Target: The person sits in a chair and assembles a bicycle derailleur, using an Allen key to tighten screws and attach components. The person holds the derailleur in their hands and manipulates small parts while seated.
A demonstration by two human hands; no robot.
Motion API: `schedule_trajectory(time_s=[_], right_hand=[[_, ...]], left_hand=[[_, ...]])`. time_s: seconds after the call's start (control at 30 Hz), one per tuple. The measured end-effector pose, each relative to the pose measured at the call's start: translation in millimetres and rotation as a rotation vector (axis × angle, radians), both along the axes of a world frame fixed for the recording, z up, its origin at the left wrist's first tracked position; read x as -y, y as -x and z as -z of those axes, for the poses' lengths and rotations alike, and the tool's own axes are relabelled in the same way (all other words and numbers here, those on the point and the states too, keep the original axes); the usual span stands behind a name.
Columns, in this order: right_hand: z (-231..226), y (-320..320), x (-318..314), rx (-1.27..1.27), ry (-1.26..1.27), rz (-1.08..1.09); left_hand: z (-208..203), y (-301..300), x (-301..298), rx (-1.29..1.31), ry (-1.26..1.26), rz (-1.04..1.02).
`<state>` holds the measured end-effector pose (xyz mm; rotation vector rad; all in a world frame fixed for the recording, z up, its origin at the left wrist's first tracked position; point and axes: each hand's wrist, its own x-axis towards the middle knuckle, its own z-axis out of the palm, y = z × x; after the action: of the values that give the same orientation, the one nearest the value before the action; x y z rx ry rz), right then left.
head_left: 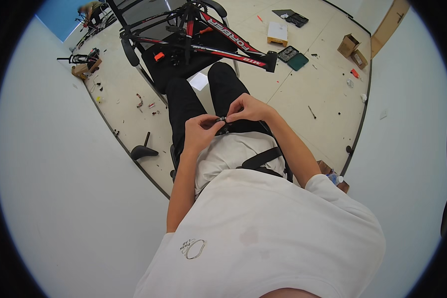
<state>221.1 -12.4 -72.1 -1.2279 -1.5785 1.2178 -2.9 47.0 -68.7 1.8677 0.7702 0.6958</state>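
Observation:
Above my lap, my left hand [199, 133] and my right hand [249, 108] meet with fingertips pinched. Between them is a small dark metallic part [222, 119], gripped from both sides; its exact kind is too small to make out. Just below it, another small dark piece [226, 130] shows near my waist, partly hidden. Beyond my knees, a black and red bicycle frame [218, 49] lies across a black chair [159, 74]. An orange-red object [159, 57] rests on the chair seat beside the frame.
A bicycle saddle with its post [144, 151] lies on the floor at left. An open green tool case [294, 58], a white box [277, 33] and cardboard boxes [349, 45] are at far right. Small parts litter the floor. Another person [90, 12] works at far left.

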Motion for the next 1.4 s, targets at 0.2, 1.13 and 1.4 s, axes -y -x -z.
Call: schedule_trajectory(time_s=[0.2,1.13,1.4], right_hand=[[6,-3,-2,-0.022,0.031,-0.011],[12,11,-4,-0.117,0.246,0.028],[2,4,-3,-0.165,0.366,-0.006]], left_hand=[[0,0,-1,0.02,0.001,0.029],[6,-4,2,0.0,-0.049,-0.032],[6,-5,1,0.004,-0.039,-0.041]])
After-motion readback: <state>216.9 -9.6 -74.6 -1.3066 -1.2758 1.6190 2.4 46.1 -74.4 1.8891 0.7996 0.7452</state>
